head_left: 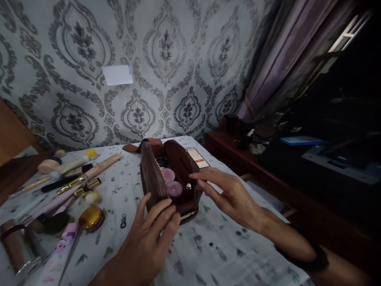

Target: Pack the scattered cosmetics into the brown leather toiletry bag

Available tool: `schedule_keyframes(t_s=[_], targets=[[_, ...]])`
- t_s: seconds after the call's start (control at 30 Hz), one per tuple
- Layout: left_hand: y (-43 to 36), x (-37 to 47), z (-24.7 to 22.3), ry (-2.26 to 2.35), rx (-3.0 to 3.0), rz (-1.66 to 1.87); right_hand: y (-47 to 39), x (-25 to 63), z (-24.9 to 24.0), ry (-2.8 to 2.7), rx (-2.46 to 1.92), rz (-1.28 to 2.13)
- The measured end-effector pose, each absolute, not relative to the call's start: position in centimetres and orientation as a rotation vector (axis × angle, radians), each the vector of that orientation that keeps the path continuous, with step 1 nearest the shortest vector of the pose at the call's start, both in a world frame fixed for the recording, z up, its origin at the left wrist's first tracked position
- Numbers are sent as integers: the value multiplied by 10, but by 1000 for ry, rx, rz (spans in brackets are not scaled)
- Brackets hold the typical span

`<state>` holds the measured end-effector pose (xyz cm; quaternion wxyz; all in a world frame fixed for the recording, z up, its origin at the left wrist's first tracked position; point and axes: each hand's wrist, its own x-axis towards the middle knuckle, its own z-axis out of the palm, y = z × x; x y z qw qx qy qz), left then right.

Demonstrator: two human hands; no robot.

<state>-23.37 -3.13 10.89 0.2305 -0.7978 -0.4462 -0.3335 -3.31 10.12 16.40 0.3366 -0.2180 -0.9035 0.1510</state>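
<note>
A brown zip bag (151,171) stands open on the cloth-covered table. Inside it lie two round pink items (174,189) and a small white-topped item (189,186). My left hand (156,228) rests against the bag's near left side, fingers spread, holding nothing. At the bag's right edge is my right hand (230,194), its thumb and forefinger closed on the rim. A dark band circles the right forearm.
Brushes, tubes and gold-capped cosmetics (71,184) are spread over the left of the table (226,254), with a yellow-lidded jar (91,217). A card (198,158) lies behind the bag. A dark red ledge (232,149) runs along the right.
</note>
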Motion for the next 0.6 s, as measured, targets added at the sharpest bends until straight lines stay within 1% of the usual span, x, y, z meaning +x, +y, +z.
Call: schedule_keyframes(t_s=[0.07, 0.17, 0.3, 0.43, 0.6], targets=[[-34, -233, 110, -1223, -2185, -915, 94, -30, 156, -2341, -552, 419], [-38, -231, 110, -1212, -2176, -918, 85, -28, 152, -2466, -517, 421], [-39, -227, 105, -1226, -2138, -920, 78, -31, 154, -2682, -564, 293], [-41, -223, 96, -1218, -2128, -962, 75, -32, 155, -2780, -664, 131], [-50, -224, 86, -1250, -2140, -977, 76, -30, 153, -2763, -647, 142]])
